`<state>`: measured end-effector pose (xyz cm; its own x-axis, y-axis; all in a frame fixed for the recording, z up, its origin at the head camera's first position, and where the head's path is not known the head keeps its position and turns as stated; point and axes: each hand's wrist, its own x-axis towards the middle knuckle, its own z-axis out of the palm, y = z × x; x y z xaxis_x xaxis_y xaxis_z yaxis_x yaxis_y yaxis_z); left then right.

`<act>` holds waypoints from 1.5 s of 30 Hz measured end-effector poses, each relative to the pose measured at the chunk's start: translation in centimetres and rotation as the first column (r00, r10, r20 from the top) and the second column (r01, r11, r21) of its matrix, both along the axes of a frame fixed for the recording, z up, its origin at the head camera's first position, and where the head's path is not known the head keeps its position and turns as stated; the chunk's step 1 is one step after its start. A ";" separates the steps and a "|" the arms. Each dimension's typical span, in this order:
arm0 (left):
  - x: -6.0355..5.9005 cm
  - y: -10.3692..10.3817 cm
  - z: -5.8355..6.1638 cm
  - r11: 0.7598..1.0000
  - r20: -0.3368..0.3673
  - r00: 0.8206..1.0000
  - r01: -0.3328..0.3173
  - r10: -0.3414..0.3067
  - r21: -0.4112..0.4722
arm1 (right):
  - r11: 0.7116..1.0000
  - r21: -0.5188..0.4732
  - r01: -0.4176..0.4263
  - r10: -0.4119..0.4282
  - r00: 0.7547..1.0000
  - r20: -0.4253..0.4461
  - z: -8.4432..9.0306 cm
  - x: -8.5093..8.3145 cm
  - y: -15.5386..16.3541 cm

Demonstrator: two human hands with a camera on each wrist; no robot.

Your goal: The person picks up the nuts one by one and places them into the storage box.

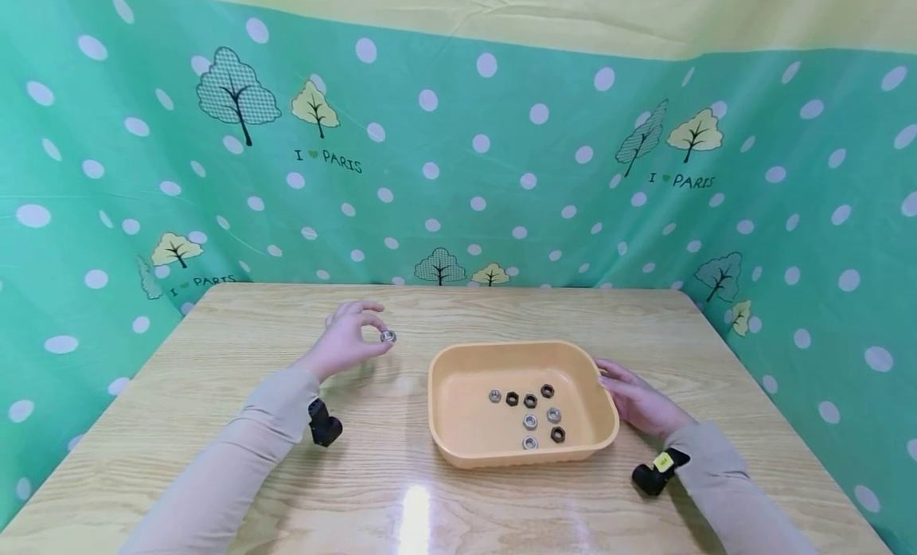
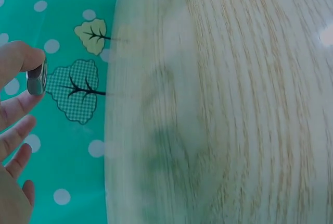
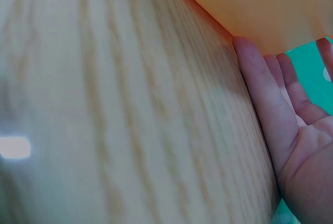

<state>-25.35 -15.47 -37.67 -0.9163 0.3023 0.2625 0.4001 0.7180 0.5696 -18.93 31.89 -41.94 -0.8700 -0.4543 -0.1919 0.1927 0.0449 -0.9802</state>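
Note:
My left hand (image 1: 349, 340) is raised left of the tray and pinches a silver hex nut (image 1: 388, 336) between thumb and index finger. In the left wrist view the nut (image 2: 36, 81) is seen edge-on, the other fingers spread apart from it. My right hand (image 1: 643, 402) is at the right end of a pale orange plastic tray (image 1: 458, 424), its thumb at the rim. The right wrist view shows straight fingers (image 3: 263, 88) against the tray's outer wall, the lowest along the table. Inside the tray lie several loose hex nuts, some silver (image 1: 530, 422), some dark (image 1: 530, 401).
The tray stands on a light wood-grain table (image 1: 358, 475). A green dotted cloth (image 1: 501, 173) with printed trees hangs behind and along both sides. Black wrist cameras (image 1: 325, 424) are strapped to both forearms.

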 end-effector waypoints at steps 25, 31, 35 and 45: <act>0.5 4.1 3.2 0.996 -0.055 0.995 0.083 -0.082 0.011 | 0.997 -0.071 -0.036 0.038 0.999 0.017 0.1 0.0 -0.1; 0.4 6.2 4.1 0.993 -0.079 0.990 0.118 -0.117 0.017 | 0.998 -0.060 -0.030 0.032 0.999 0.019 0.2 0.0 -0.1; 0.4 7.5 4.6 0.990 -0.087 0.986 0.144 -0.142 0.014 | 0.998 -0.053 -0.024 0.026 0.999 0.029 0.1 0.0 -0.1; 0.4 9.9 5.4 0.985 -0.076 0.983 0.170 -0.168 0.019 | 1.000 -0.028 0.001 0.000 1.000 0.026 -0.1 -0.1 0.1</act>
